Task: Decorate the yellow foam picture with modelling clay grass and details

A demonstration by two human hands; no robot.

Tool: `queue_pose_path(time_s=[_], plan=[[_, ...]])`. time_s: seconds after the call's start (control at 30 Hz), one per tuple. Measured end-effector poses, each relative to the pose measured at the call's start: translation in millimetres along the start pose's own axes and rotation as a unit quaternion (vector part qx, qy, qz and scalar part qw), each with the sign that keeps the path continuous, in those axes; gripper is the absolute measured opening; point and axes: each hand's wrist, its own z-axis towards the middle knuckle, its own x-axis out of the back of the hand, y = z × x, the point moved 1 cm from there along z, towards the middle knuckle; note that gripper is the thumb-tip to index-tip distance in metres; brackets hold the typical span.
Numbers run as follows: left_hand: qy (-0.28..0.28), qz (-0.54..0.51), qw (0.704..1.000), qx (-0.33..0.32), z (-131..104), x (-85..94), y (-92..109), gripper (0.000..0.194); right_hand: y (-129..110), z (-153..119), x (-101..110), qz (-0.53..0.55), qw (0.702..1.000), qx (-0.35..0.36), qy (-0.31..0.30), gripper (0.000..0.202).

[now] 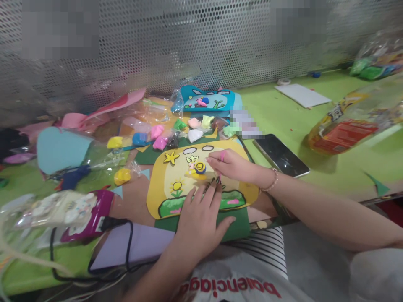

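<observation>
A yellow foam-sheet picture lies in front of me, with a clay snail, a yellow star, a flower and a green clay strip on it. My left hand rests flat across its lower edge, fingers stretched out. Over the right half, my right hand is pinched on a thin pink stick. The stick's lower end is at a small dark clay shape near my left fingertips. The fingers hide most of the stick, so its exact kind is unclear.
Several bagged clay lumps lie behind the picture, near a blue snail picture. A phone and an orange-labelled plastic bag are on the right. At left are scissors, a purple packet and a black cable.
</observation>
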Motion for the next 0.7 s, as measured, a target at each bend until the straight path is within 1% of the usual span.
queue_pose_path(time_s=[0.33,0.5,0.7], plan=[[0.003,-0.01,1.0,0.003,1.2,0.8,0.7,0.062,-2.6,-0.3,-2.1,-0.019,1.0,0.017,0.012,0.037],[0.002,-0.007,1.0,0.008,1.9,1.4,0.6,0.063,-6.3,-1.9,-4.2,-0.055,0.998,0.036,-0.003,0.038],[-0.008,-0.007,1.0,0.01,1.2,1.3,1.3,0.064,-5.6,-0.9,-3.5,-0.055,0.998,0.011,-0.01,0.038]])
